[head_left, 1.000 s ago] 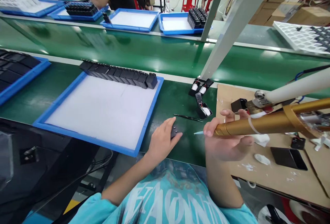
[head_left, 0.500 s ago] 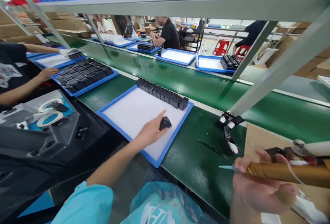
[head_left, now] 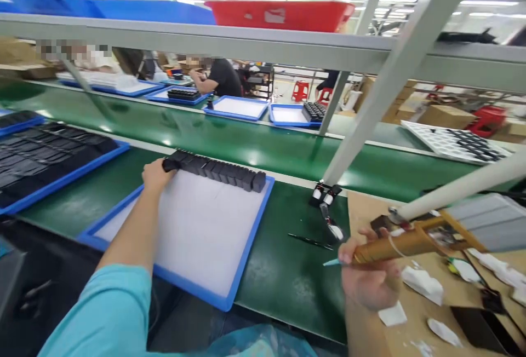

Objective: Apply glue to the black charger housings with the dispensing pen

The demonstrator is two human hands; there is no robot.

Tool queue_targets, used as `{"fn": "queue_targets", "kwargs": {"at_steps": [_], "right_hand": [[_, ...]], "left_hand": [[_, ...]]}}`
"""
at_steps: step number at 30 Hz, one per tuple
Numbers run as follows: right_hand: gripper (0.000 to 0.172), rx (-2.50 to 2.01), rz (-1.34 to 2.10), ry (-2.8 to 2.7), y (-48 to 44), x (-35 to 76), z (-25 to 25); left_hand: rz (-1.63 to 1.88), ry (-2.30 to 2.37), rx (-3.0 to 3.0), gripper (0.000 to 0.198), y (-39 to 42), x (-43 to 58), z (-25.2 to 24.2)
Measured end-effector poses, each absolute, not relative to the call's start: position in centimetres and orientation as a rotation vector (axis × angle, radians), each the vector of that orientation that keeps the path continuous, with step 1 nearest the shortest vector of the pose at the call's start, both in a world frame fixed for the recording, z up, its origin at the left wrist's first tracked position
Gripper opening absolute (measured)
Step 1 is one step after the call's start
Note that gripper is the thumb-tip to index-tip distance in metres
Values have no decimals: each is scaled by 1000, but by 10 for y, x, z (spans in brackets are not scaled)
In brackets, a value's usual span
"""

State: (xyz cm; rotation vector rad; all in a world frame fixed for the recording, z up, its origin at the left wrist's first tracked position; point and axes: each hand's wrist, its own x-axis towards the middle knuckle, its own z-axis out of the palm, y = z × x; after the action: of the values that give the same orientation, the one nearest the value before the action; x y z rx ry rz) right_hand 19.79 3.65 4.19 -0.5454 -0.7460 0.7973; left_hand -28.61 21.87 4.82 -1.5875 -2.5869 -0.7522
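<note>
My left hand (head_left: 156, 175) is closed on a small black block (head_left: 170, 165) at the left end of a row of similar black blocks (head_left: 222, 171). This row runs along the far edge of a blue tray (head_left: 193, 289) with a white lining. In my right hand (head_left: 370, 283) is a caulking gun (head_left: 388, 247) with an amber tube. Its thin light-blue nozzle (head_left: 331, 263) points left over the green bench. Black tweezers (head_left: 310, 241) lie between the tray and the nozzle. Behind them are small black parts with white patches (head_left: 327, 203).
A blue tray packed with black parts (head_left: 53, 154) stands on the left. Cardboard (head_left: 357, 212) at right carries white scraps (head_left: 423, 284) and dark pieces. A slanted post (head_left: 365, 121) rises behind the bench. Overhead, a shelf holds a red bin (head_left: 279, 16). Across the belt a person (head_left: 224, 75) sits.
My left hand has carried the black block from mid-tray to the left end of the row. The view has swung right and up. My right hand still holds the caulking gun.
</note>
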Motion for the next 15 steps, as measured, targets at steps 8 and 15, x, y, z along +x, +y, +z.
{"fn": "queue_targets", "kwargs": {"at_steps": [8, 15], "right_hand": [[31, -556, 789, -785, 32, 195, 42], [34, -588, 778, -795, 31, 192, 43]], "left_hand": [[-1257, -2077, -1715, 54, 229, -208, 65], [-927, -1364, -3312, 80, 222, 7, 32]]}}
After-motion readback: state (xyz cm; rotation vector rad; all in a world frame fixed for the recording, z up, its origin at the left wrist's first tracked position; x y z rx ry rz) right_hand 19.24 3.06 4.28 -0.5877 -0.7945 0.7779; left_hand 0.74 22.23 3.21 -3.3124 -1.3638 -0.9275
